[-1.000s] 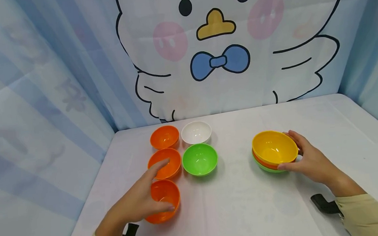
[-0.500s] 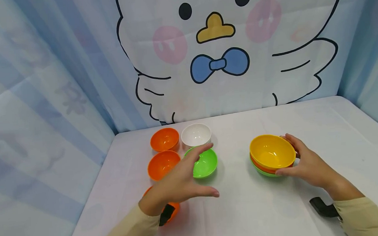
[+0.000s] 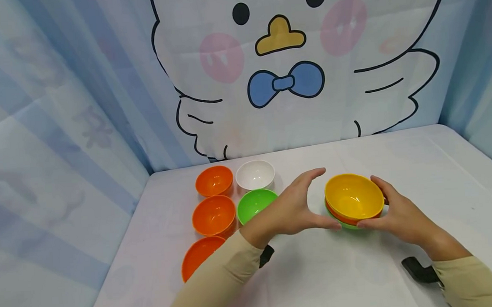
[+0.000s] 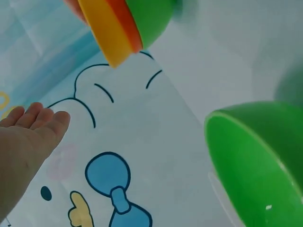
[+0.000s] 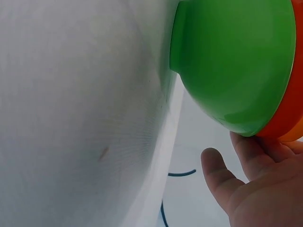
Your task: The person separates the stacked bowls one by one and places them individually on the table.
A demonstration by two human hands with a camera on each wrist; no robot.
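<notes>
On the right of the table a yellow bowl (image 3: 354, 196) is stacked in an orange bowl (image 5: 287, 106), with a green bowl (image 5: 232, 66) at the bottom. My right hand (image 3: 406, 221) holds this stack from its right side, thumb at the front and fingers behind. To the stack's left is my left hand (image 3: 289, 212), fingers and thumb spread wide and holding nothing; its thumb tip is close to the stack, and I cannot tell whether it touches. Behind the left wrist sits a separate green bowl (image 3: 254, 203), partly covered by the hand.
Three orange bowls form a column at the left: far (image 3: 214, 180), middle (image 3: 213, 215) and near (image 3: 198, 257), the near one partly hidden by my left sleeve (image 3: 220, 282). A white bowl (image 3: 255, 174) stands behind the separate green one. A printed curtain (image 3: 286, 123) hangs behind the table.
My left hand has travelled right, from over the near orange bowls, past the separate green bowl, to beside the stack. My right hand has stayed on the stack, which has barely shifted in view.
</notes>
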